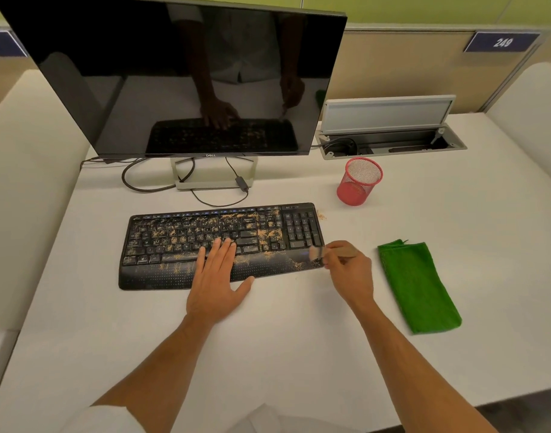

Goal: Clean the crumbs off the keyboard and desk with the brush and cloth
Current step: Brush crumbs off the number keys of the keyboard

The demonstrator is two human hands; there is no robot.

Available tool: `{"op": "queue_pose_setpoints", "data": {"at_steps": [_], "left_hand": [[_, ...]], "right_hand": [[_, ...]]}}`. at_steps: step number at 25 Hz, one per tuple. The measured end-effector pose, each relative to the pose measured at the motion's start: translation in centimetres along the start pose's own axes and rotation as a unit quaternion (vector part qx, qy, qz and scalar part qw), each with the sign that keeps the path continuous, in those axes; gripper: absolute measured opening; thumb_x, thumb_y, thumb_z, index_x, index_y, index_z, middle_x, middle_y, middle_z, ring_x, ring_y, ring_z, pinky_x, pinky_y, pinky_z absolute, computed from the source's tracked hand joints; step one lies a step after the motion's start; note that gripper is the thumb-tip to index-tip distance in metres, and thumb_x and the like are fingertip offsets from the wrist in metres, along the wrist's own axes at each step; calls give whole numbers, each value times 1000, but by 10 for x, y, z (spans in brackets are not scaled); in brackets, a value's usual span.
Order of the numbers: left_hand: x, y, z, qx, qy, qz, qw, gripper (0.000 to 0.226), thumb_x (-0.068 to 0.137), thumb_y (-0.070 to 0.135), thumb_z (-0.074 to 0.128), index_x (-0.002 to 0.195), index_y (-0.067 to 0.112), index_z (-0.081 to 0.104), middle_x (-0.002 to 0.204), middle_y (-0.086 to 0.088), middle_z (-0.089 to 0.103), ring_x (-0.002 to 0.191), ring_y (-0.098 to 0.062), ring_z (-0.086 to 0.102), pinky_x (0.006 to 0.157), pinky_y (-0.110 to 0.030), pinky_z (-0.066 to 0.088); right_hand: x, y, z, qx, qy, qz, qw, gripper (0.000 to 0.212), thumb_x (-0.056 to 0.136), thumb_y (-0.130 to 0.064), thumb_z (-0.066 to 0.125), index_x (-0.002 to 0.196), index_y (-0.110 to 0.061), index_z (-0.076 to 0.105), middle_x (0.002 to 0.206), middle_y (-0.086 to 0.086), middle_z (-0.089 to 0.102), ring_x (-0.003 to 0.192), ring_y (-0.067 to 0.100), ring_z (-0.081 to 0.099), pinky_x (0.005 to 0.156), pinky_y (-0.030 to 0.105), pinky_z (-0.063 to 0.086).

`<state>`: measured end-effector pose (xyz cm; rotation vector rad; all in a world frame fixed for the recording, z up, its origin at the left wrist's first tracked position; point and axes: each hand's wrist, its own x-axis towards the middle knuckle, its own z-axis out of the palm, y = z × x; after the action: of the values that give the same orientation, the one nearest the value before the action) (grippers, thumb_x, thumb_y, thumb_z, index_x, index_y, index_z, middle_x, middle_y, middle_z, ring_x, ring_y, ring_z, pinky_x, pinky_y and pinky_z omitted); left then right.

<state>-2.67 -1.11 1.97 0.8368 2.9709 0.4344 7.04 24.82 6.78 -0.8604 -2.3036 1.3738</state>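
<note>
Head view. Your left hand [219, 282] lies flat, fingers straight and spread, palm on the keyboard's [180, 245] wrist rest and fingertips reaching the lower key rows; it holds nothing. Your right hand [350, 270] grips the brush [333, 252] by its wooden handle, fingers curled round it, bristles pointing left and meeting the keyboard's near right corner, just below the number pad. The black keyboard sits mid-desk [299, 354], parallel to the near edge and in front of the monitor [186, 73]. Tan crumbs [269, 234] cover most of the keys and the wrist rest, thickest between the letter block and the number pad; the number pad itself looks nearly free of them. A small patch of crumbs lies on the desk just beside the keyboard's far right corner. The green cloth [419, 285], folded into a long strip, lies on the desk to the right of your right hand, apart from it, and runs toward the near right edge. A red mesh cup [358, 181] stands beyond the keyboard's far right corner. Behind it, near the far edge, a cable hatch [389, 132] stands open with its lid raised. The dark monitor screen reflects both of your hands and the keyboard.
</note>
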Motion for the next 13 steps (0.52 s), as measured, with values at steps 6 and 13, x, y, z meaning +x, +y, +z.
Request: {"op": "queue_pose_setpoints", "data": {"at_steps": [6, 13], "left_hand": [[1, 0, 0, 0, -3, -1, 1000, 85, 93, 67, 31, 157, 13, 18, 165, 1, 11, 152, -12, -7, 123, -41, -8], [-1, 0, 0, -1, 2, 2, 1000, 85, 93, 67, 31, 157, 14, 17, 165, 1, 13, 152, -12, -6, 123, -41, -7]], "right_hand": [[1, 5, -9, -90, 86, -116, 985, 14, 94, -8, 62, 90, -14, 73, 89, -15, 69, 69, -3, 59, 64, 11, 39], [-34, 25, 15, -265, -3, -260, 929, 25, 81, -5, 74, 103, -17, 76, 78, 4, 71, 65, 29, 65, 54, 35, 52]]}}
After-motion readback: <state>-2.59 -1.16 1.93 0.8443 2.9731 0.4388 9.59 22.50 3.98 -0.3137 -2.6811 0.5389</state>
